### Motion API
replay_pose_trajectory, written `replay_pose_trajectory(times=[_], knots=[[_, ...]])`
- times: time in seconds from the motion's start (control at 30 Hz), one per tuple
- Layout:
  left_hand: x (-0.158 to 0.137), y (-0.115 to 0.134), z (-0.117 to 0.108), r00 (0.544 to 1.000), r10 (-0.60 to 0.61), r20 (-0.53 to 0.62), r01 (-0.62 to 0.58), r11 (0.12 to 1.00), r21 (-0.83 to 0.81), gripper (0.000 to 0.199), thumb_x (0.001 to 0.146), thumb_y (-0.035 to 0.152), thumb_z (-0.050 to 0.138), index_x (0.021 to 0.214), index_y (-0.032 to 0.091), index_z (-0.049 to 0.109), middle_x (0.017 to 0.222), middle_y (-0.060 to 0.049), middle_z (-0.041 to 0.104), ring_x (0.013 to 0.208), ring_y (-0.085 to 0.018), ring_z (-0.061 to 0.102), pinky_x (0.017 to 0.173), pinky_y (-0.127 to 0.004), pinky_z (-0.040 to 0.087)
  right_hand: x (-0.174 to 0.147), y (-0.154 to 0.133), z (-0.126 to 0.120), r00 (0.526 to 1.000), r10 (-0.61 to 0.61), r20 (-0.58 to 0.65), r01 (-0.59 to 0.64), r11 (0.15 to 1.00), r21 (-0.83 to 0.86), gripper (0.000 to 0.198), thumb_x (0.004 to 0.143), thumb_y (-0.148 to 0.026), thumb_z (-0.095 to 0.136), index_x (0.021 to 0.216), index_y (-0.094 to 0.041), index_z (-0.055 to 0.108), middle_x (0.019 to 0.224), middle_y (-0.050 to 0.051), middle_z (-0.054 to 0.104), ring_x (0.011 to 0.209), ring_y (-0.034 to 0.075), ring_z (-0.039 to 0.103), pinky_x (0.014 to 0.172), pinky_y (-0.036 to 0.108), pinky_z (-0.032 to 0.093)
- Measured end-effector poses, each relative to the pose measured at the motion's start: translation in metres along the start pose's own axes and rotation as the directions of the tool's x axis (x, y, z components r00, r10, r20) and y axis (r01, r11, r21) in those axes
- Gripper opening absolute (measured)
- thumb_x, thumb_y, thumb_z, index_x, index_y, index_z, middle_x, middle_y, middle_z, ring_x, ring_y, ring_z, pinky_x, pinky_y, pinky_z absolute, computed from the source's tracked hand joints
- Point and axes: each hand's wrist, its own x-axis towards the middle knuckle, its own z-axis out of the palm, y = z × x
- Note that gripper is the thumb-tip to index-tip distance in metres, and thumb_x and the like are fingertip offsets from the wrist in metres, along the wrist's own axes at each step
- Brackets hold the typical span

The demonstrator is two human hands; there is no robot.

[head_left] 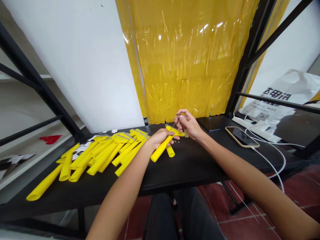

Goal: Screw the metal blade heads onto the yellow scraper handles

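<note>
My left hand point(161, 137) is closed around a yellow scraper point(162, 149), whose hollow tube handle points down toward me. In my right hand point(188, 124), the fingers pinch a thin dark hex key point(174, 125), its tip at the scraper's head. Another yellow scraper point(170, 151) lies just under the held one, partly hidden by it and my left hand. Small metal bits point(176, 142), too small to name surely, lie on the black table point(190, 170) beside my left fingers. Left of my forearm, several yellow scrapers point(107, 151) are piled with their grey-edged heads away from me.
A phone point(242, 136) with a white cable point(268, 163) lies on the right. Behind it are a white power strip point(258, 128) and plastic bag point(282, 100). A dark flat device point(209, 124) rests near the back. Black frame posts point(37, 83) flank the table.
</note>
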Motion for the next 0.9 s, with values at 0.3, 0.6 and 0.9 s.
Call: replay_pose_trajectory(times=[0.3,0.6,0.9], knots=[[-0.002,-0.002,0.004,0.997,-0.029,0.071,0.026,0.999,0.04,0.017,0.089,0.015,0.061,0.098,0.003,0.067,0.104,-0.022,0.074,0.051,-0.011,0.06,0.037,-0.022,0.042,0.002,-0.007,-0.013,0.999,-0.01,0.039,0.011,0.999,-0.037,0.03,0.089,-0.048,0.069,0.096,-0.022,0.057,0.09,0.002,0.071,0.051,0.007,0.05,0.046,0.021,0.042],[-0.004,-0.001,0.002,0.994,-0.048,0.102,0.046,0.999,0.023,0.019,0.09,0.015,0.059,0.103,0.003,0.065,0.105,-0.023,0.073,0.053,-0.012,0.061,0.037,-0.022,0.042,0.002,-0.006,-0.009,0.999,0.009,-0.037,-0.008,0.999,0.038,0.034,0.086,-0.05,0.072,0.098,-0.02,0.065,0.081,-0.001,0.06,0.056,0.007,0.049,0.053,0.023,0.046],[0.002,-0.007,0.006,0.999,-0.003,0.049,0.007,0.996,-0.088,0.013,0.099,0.018,0.042,0.105,0.013,0.053,0.09,-0.016,0.07,0.055,-0.015,0.062,0.039,-0.02,0.04,0.005,-0.003,-0.014,0.994,-0.025,-0.109,0.02,0.999,-0.048,0.032,0.088,-0.049,0.07,0.1,-0.022,0.057,0.09,0.001,0.066,0.048,0.006,0.051,0.04,0.019,0.039]])
